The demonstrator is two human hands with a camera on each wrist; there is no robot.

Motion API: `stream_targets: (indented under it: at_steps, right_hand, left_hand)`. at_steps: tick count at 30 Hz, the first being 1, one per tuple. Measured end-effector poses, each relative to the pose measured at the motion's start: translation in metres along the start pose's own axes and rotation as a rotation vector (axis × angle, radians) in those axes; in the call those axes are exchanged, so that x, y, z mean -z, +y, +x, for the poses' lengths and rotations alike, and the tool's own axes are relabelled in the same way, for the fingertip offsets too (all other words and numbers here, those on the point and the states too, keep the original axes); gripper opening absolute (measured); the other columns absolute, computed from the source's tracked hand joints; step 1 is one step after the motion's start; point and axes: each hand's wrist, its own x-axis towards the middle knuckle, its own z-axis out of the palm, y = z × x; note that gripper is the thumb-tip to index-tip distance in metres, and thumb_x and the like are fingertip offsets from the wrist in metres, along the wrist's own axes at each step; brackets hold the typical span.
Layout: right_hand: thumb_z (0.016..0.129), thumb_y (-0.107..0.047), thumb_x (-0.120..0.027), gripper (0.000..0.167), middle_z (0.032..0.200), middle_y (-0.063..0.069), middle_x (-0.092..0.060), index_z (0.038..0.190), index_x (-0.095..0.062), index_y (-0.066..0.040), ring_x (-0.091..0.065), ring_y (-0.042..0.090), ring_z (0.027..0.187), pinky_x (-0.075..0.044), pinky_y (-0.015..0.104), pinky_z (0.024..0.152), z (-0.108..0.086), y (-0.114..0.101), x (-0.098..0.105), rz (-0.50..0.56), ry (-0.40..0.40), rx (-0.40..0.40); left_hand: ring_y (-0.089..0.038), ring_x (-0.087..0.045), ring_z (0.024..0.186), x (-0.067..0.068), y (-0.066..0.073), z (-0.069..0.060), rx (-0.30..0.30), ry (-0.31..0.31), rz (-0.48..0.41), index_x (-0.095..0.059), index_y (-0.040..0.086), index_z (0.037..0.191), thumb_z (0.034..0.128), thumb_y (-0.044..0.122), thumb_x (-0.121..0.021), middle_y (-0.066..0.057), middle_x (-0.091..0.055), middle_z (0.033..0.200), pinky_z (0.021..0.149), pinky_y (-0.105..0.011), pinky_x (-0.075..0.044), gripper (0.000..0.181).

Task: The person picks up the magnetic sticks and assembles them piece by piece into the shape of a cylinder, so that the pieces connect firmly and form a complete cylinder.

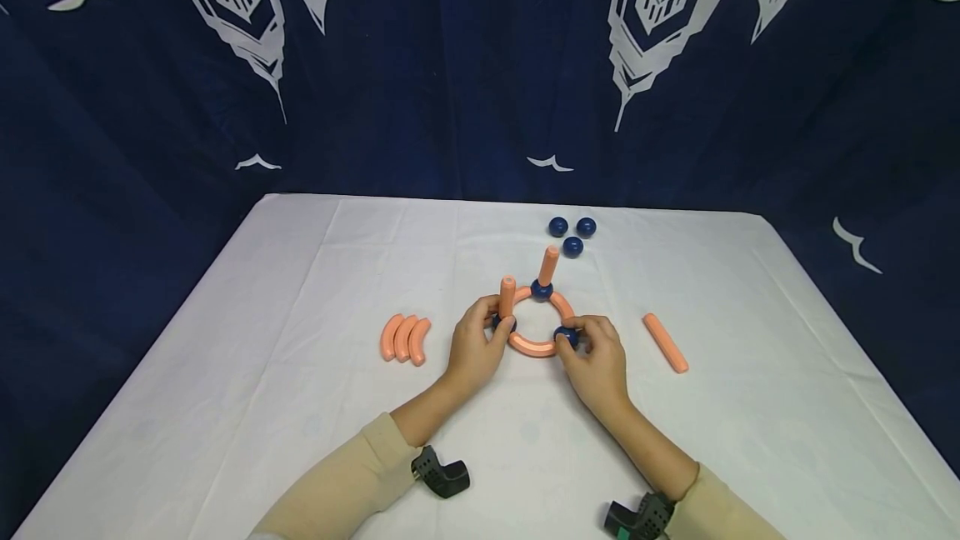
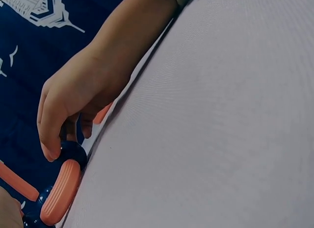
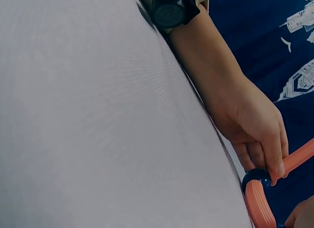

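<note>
A ring of orange curved rods point(image 1: 532, 348) joined by dark blue balls lies mid-table. My left hand point(image 1: 477, 342) pinches the ring's left blue ball point(image 3: 256, 179), at the foot of an upright orange straight rod point(image 1: 507, 297). The right hand point(image 1: 596, 361) holds the ring's right blue ball point(image 1: 566, 336) between thumb and fingers; this ball point(image 2: 73, 154) has no upright rod. At the ring's far side, another straight rod point(image 1: 549, 265) stands on a blue ball point(image 1: 542, 290). In the right wrist view the left hand point(image 3: 255, 125) partly hides its ball.
Three loose blue balls point(image 1: 573, 247) lie beyond the ring. To the left are three curved orange rods point(image 1: 402, 338) side by side. One straight orange rod point(image 1: 665, 343) lies to the right. A white cloth point(image 1: 225, 407) covers the table, with a dark blue curtain point(image 1: 450, 90) behind it.
</note>
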Motion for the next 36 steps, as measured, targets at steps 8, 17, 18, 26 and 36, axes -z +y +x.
stream_targets:
  at_steps: [8,17,18,26,36]
  right_hand:
    - [0.081,0.0,-0.07,0.016,0.099,0.014,-0.06,0.097,-0.069,0.001,-0.055,0.028,0.087,-0.038,0.03,0.069,0.005,-0.005,0.006,0.004,0.013,-0.011]
    - [0.087,-0.003,-0.064,0.018,0.094,0.013,-0.063,0.103,-0.068,0.003,-0.057,0.025,0.085,-0.038,0.025,0.07,0.021,-0.006,0.036,-0.032,0.005,-0.096]
    - [0.087,-0.004,-0.063,0.018,0.093,0.012,-0.064,0.103,-0.069,0.002,-0.057,0.024,0.084,-0.038,0.023,0.069,0.022,-0.006,0.04,-0.047,-0.006,-0.095]
    - [0.087,-0.007,-0.064,0.017,0.086,0.009,-0.062,0.1,-0.069,0.002,-0.053,0.02,0.077,-0.039,0.018,0.063,0.03,0.008,0.076,-0.187,-0.079,-0.074]
    - [0.093,-0.018,-0.064,0.03,0.093,0.017,-0.061,0.108,-0.065,0.008,-0.055,0.03,0.083,-0.042,0.033,0.065,0.034,0.031,0.104,-0.282,-0.124,-0.079]
  left_hand:
    - [-0.027,-0.061,0.105,0.0,0.001,0.0,0.011,-0.001,-0.009,-0.058,-0.003,0.117,0.093,0.007,-0.064,-0.015,-0.064,0.111,0.089,-0.036,-0.051,0.027]
    - [-0.026,-0.061,0.106,-0.003,0.001,0.001,0.034,-0.024,-0.005,-0.057,-0.003,0.119,0.091,0.004,-0.066,-0.015,-0.063,0.112,0.09,-0.035,-0.05,0.03]
    - [-0.026,-0.06,0.106,-0.003,0.001,0.0,0.032,-0.028,0.001,-0.057,-0.003,0.119,0.0905,0.004,-0.066,-0.015,-0.063,0.113,0.09,-0.035,-0.05,0.03]
    - [-0.026,-0.06,0.106,-0.003,0.0,0.0,0.041,-0.041,0.034,-0.058,-0.001,0.118,0.0895,0.004,-0.068,-0.014,-0.061,0.115,0.089,-0.033,-0.05,0.03]
    - [-0.022,-0.06,0.1,0.0,-0.001,0.001,0.079,-0.026,0.036,-0.06,0.0,0.117,0.0879,0.006,-0.069,-0.011,-0.06,0.11,0.085,-0.029,-0.051,0.031]
